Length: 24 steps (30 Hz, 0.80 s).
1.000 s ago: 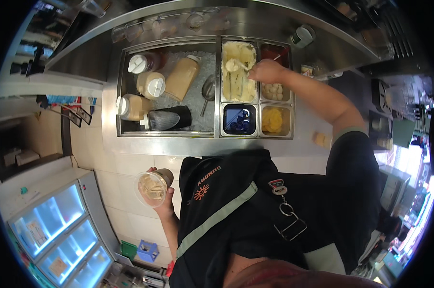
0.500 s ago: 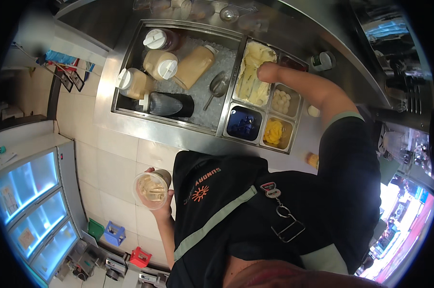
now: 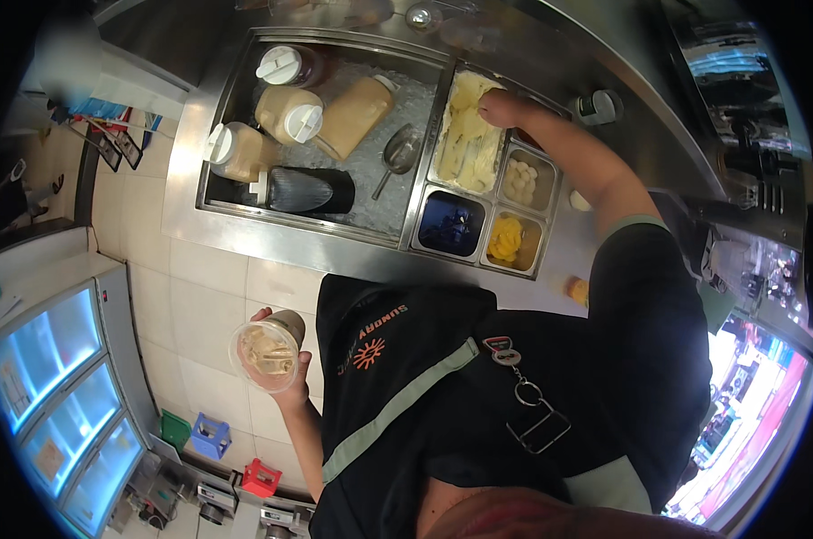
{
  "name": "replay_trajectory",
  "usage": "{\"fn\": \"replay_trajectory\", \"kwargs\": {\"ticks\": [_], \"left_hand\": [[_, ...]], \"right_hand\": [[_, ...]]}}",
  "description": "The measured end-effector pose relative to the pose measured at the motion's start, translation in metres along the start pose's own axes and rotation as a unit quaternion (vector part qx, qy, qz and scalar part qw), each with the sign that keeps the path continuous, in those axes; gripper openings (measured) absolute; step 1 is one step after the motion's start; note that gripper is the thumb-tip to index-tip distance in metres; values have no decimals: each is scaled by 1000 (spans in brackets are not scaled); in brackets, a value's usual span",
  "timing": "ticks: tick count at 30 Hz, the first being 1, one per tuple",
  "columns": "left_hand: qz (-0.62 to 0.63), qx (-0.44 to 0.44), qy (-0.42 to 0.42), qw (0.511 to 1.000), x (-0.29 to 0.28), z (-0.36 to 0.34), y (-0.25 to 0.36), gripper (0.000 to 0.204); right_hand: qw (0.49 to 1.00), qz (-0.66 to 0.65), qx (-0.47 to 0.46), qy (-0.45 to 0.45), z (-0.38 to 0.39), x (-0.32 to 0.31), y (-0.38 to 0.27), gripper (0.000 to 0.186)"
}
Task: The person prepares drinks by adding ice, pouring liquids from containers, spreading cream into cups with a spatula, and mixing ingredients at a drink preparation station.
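My left hand (image 3: 294, 368) is closed around a clear plastic cup (image 3: 264, 346) of ice and pale brown drink, held low beside my dark apron. My right hand (image 3: 501, 110) is closed over the back of a long steel tray of pale yellow cream (image 3: 467, 157), its fingertips down at the cream; what it grips is hidden. Beside that tray are pans of white balls (image 3: 521, 182), yellow pieces (image 3: 507, 238) and dark blue contents (image 3: 449, 223), plus a red-filled pan mostly under my forearm.
An ice well holds several lidded jugs (image 3: 352, 117) and a metal scoop (image 3: 397, 148). A steel shelf edge runs behind, with a small tub (image 3: 597, 108). Lit fridges (image 3: 47, 350) stand at left, near plastic crates (image 3: 210, 436) on the tiled floor.
My right hand has moved toward the back of the cream tray, and the white utensil it held earlier is now hidden. The whole view has turned. My left hand still holds the cup.
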State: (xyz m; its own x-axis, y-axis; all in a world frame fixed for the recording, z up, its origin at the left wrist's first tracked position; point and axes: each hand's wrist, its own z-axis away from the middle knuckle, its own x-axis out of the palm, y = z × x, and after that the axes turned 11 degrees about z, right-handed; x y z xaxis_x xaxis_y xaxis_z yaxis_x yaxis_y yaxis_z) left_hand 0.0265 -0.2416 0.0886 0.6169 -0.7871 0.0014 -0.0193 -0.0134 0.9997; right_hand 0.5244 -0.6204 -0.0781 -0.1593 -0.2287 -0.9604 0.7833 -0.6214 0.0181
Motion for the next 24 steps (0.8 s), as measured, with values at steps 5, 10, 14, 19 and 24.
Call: {"fn": "replay_trajectory", "kwargs": {"ticks": [5,10,14,19,24], "left_hand": [[24,12,-22,999,12,-5,4,97],[51,13,-38,998,18,-3,6,95],[71,11,-63,995,18,-2,5,95],[81,17,-100,991,25,2,5,93],[72,23,-113,991,35,11,14,92]], "right_hand": [[939,-292,131,-123,62,7,-48,28],[854,-399,333,5,109,21,-98,28],[790,-456,366,184,131,37,-125,29],[915,-183,348,95,131,34,-155,34],[971,-180,155,40,130,39,-160,33]]}}
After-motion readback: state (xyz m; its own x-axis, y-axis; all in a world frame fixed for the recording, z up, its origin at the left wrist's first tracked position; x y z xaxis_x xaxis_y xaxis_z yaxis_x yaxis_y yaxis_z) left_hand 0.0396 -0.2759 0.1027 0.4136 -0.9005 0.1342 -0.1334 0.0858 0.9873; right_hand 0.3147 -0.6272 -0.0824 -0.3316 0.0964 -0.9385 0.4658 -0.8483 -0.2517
